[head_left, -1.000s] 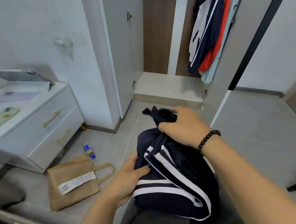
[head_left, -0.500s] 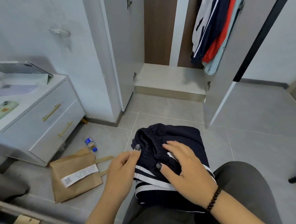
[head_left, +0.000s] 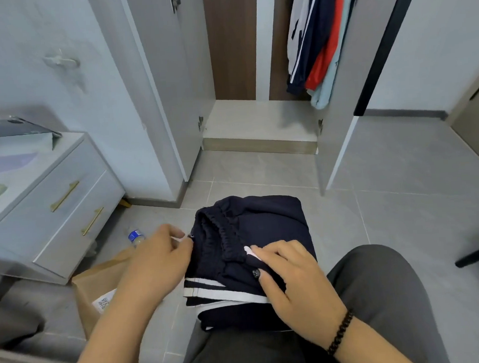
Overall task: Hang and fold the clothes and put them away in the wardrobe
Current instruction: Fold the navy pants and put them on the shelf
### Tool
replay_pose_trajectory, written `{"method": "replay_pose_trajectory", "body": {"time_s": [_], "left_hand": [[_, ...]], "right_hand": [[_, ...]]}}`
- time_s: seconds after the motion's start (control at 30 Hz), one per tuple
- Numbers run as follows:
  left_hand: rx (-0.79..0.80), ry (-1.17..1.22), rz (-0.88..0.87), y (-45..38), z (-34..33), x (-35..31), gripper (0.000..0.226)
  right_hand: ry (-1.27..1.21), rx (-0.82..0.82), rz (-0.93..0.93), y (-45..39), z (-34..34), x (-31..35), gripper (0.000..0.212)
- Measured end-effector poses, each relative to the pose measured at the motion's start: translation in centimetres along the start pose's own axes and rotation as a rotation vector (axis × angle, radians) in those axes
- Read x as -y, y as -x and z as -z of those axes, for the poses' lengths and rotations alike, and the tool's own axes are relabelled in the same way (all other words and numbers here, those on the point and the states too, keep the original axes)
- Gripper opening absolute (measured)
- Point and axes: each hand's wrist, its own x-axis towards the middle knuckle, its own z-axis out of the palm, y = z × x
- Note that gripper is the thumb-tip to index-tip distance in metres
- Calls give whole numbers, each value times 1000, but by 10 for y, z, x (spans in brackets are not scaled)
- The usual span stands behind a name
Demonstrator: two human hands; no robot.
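Observation:
A folded pair of navy trousers (head_left: 262,224) with white side stripes lies on my lap, its elastic waistband turned up and to the left. My left hand (head_left: 156,263) is at the waistband's left edge with curled fingers and pinches the cloth there. My right hand (head_left: 290,281), a black bead bracelet on its wrist, rests flat on the bundle with straight fingers. Ahead, the wardrobe (head_left: 257,119) stands with both doors open; several garments (head_left: 317,38) in white, navy, red and pale blue hang in its right half.
A grey drawer unit (head_left: 61,196) with gold handles stands at the left. On the tiled floor beside it lie a brown paper bag (head_left: 99,285) and a small bottle (head_left: 136,238). A dark furniture leg (head_left: 478,255) juts in at the right edge.
The trousers bundle came down from in front of me onto my lap and got flattened. My right hand moved from gripping its top to lying flat on it; my left went to the waistband edge.

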Motion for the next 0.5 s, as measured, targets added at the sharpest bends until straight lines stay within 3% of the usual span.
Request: {"method": "replay_pose_trajectory", "body": {"time_s": [0.07, 0.13, 0.3, 0.5], "left_hand": [[-99, -98, -137, -13, 5, -24, 30], [-98, -177, -303, -27, 1, -53, 36], [184, -485, -595, -65, -42, -116, 33], [378, -827, -642, -105, -86, -131, 38]], "right_hand": [[-91, 29, 24, 0, 1, -1, 42], [-241, -11, 6, 3, 2, -6, 39], [-396, -172, -131, 18, -2, -29, 46], [-482, -101, -250, 33, -17, -56, 44]]}}
